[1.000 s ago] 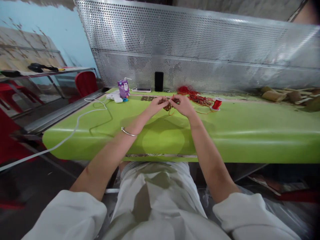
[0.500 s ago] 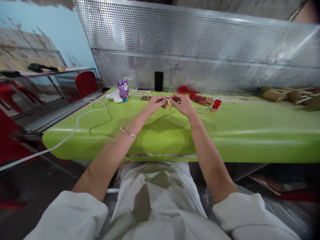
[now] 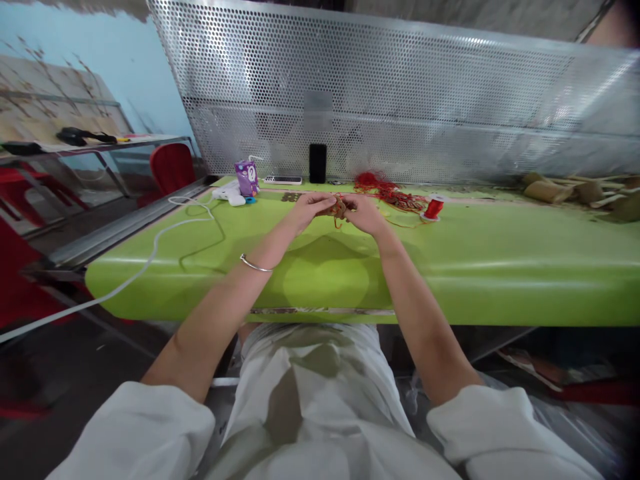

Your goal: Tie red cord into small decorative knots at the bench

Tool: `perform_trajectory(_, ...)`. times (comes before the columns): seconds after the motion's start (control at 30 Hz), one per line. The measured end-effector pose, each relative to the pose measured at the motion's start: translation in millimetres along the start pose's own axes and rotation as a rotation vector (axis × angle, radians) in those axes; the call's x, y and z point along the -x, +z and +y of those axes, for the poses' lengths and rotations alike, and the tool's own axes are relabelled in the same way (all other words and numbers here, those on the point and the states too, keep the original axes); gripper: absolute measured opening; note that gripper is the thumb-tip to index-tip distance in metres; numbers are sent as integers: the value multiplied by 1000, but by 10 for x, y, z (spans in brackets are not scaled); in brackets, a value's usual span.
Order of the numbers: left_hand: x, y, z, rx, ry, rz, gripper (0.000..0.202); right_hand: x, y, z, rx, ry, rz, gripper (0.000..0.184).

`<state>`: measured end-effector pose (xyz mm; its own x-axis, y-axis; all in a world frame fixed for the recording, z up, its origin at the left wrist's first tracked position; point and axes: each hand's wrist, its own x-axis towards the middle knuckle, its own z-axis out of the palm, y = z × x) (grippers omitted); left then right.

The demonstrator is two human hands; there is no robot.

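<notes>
Over the green tabletop [image 3: 325, 273], my left hand [image 3: 309, 208] pinches a small brown piece with red thread [image 3: 339, 209]; its exact kind is too small to make out. The fingers of my right hand [image 3: 363, 213] are closed on the other side of the same piece. A loop of orange-red thread hangs below it, between the two hands. Just beyond my right hand lies a tangle of red threads with brown bits [image 3: 393, 193]. A spool of red thread [image 3: 433, 208] stands to the right of that, a loose strand running from it toward my right hand.
Flat brown discs [image 3: 289, 197] lie beyond my left hand. Along the back are a purple box [image 3: 247, 178], a phone lying flat [image 3: 283, 180] and a black phone [image 3: 317, 163] propped against the perforated metal panel [image 3: 400, 107]. A white cable [image 3: 155, 243] crosses the left side.
My right hand has shifted slightly and closed in on the brown piece, which now sits between both hands' fingertips. The hanging thread loop has moved a little left. The left hand barely moved.
</notes>
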<state>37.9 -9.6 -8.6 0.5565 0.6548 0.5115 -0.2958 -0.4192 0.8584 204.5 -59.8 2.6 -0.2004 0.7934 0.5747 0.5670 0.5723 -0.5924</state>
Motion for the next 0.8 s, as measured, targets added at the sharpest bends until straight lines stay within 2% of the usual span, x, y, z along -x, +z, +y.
perform_trajectory(0.2,-1,-10,4,-11,-18,71,34,16,1,3,-64,2,-63,14)
perform_trajectory(0.37,-18,-27,-11,-16,-17,82,28,23,-49,8,-135,86,-51,17)
perform_trajectory(0.57,-17,-36,-15,-45,-4,87,23,18,-63,8,-303,158,49,25)
perform_trajectory(0.8,28,7,45,-137,1,94,26,21,-94,-33,-415,241,214,21)
